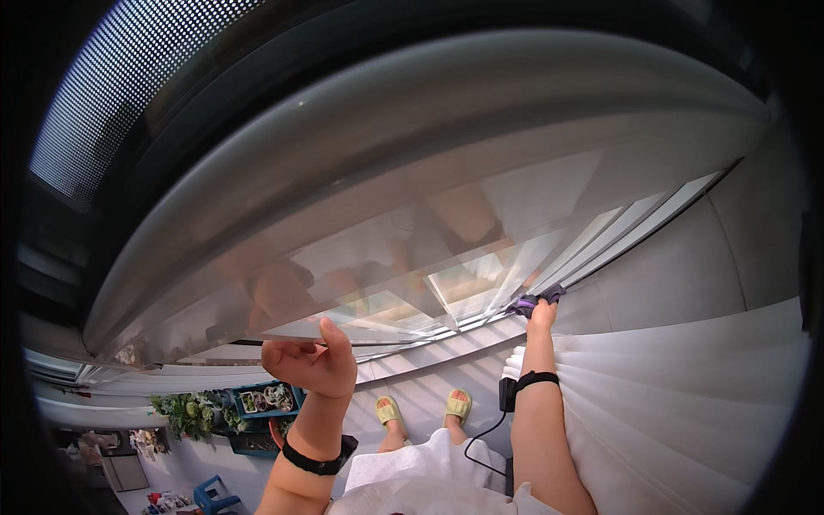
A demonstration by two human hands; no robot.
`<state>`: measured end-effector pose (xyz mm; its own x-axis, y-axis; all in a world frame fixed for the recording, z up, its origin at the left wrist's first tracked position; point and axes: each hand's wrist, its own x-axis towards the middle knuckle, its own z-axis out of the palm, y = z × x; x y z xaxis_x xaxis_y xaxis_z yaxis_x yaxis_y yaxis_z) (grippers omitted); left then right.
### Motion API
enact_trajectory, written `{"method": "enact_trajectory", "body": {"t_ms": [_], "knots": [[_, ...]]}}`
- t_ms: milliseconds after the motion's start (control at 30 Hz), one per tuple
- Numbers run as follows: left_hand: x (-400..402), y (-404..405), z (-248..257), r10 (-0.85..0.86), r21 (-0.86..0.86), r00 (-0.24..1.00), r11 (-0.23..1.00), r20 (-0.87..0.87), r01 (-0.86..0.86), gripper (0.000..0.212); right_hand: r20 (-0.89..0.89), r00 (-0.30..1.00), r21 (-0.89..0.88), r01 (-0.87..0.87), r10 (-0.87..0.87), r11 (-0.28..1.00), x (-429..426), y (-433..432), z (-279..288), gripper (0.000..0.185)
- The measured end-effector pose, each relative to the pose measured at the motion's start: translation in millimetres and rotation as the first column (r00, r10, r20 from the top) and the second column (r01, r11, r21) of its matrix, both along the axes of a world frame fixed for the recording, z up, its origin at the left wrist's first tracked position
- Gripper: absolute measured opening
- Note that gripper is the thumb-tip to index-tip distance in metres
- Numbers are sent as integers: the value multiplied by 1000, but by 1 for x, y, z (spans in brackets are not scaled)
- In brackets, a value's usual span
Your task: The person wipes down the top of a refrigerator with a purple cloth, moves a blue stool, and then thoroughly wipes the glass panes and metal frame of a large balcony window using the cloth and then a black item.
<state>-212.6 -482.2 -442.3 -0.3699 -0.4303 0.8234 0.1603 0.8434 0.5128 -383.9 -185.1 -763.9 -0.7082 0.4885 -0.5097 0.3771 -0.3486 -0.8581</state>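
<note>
A large glossy grey panel (412, 193) fills the view in front of me and mirrors my arms. At its lower left edge is my left hand (312, 364), thumb against the face and fingers curled at the rim; part of the fingers is hidden. My right hand (544, 314) reaches out to the right and grips a bunched purple and dark grey cloth (533, 301). The cloth lies against the white frame (599, 254) beside the panel.
White pleated curtain (669, 386) hangs close by my right arm. Slippers (457, 404) are on my feet on the sunlit tiled floor. Lower left are potted plants (187, 415), blue planters (254, 444) and a blue stool (217, 496). A black cable (473, 444) hangs from my right wristband.
</note>
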Motion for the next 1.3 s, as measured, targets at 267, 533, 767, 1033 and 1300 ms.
{"method": "enact_trajectory", "body": {"t_ms": [267,533,767,1033,1300], "knots": [[4,-8,-10,-63,42,998,997,-1,63,37,-69,993,45,97,-93,994,24,-65,112,34],[-14,-2,1,-81,30,989,996,-125,86,37,-695,619,601,220,366,769,60,-63,351,43],[1,-6,-4,-106,58,994,993,7,105,35,-665,634,600,137,395,789,61,-68,316,31],[-5,0,6,-87,42,993,995,-86,90,30,10,991,348,-125,130,929,69,-78,48,41],[1,-12,1,-98,-76,995,992,27,100,35,-438,896,130,-8,65,992,81,-84,201,33]]}}
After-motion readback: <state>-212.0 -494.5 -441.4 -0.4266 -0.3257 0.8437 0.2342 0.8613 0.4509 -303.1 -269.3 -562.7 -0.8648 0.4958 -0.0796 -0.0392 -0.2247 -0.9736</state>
